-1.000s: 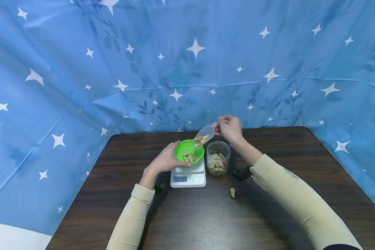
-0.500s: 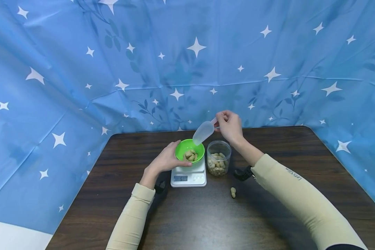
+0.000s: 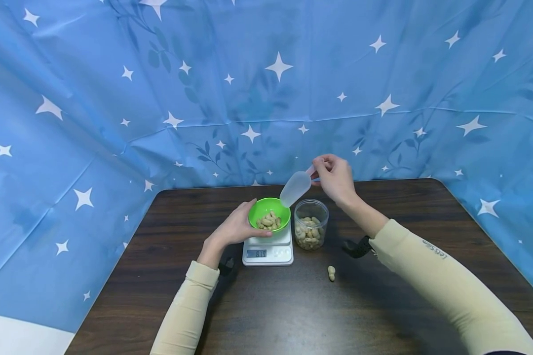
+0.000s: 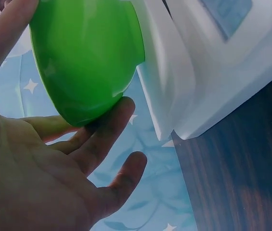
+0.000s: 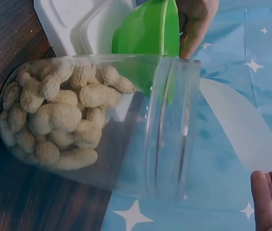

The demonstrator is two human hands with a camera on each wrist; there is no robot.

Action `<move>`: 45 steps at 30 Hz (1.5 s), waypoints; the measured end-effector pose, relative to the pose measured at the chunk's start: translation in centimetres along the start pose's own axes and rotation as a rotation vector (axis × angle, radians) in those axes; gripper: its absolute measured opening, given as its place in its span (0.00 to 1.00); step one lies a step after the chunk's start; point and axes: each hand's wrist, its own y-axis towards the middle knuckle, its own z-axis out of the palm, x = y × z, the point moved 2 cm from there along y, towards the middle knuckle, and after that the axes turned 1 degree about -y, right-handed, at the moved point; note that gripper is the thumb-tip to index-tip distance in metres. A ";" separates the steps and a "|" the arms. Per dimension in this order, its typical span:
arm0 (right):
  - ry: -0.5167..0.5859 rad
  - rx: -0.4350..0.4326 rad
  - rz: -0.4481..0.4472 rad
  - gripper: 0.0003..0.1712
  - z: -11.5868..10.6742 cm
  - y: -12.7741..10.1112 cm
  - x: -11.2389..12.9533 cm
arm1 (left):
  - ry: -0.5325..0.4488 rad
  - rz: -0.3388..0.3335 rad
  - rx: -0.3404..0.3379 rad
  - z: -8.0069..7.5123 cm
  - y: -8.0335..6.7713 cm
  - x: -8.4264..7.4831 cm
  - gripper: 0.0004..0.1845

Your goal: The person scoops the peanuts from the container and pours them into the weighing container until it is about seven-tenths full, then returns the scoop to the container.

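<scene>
The person's right hand is raised above the back of the dark wooden surface, wrist bent, fingers and thumb pinched together on the handle of a translucent plastic scoop — the scoop tilts down and to the left, its mouth hanging just over the far rim of the green bowl and beside the mouth of the clear jar. The scoop looks empty. The left hand reaches in from the near left with the forearm lying low; its fingers are spread, lightly bent and cupped against the bowl's outer wall, thumb along the near rim. The bowl sits on a white kitchen scale and holds a small heap of peanuts in the shell. The jar stands upright just right of the scale, about half full of peanuts. One loose peanut lies on the surface nearer the person, apart from the jar. A blue starred cloth hangs behind.
</scene>
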 end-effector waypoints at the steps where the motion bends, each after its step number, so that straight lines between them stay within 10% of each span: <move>1: -0.002 -0.001 -0.007 0.20 -0.2 0.0 0.1 | -0.001 -0.001 0.004 0.0 0.0 0.0 0.61; 8: -0.050 -0.005 -0.077 0.18 -1.4 -0.6 0.6 | 0.030 -0.021 0.012 0.1 -0.1 -0.4 0.62; 21: -0.162 -0.031 -0.221 0.15 -3.2 -1.3 1.3 | 0.093 0.141 -0.064 1.3 1.0 -3.5 0.55; 45: -0.409 0.226 -0.498 0.06 -1.2 -2.9 -1.3 | 0.138 0.292 0.023 5.0 3.6 -7.4 0.50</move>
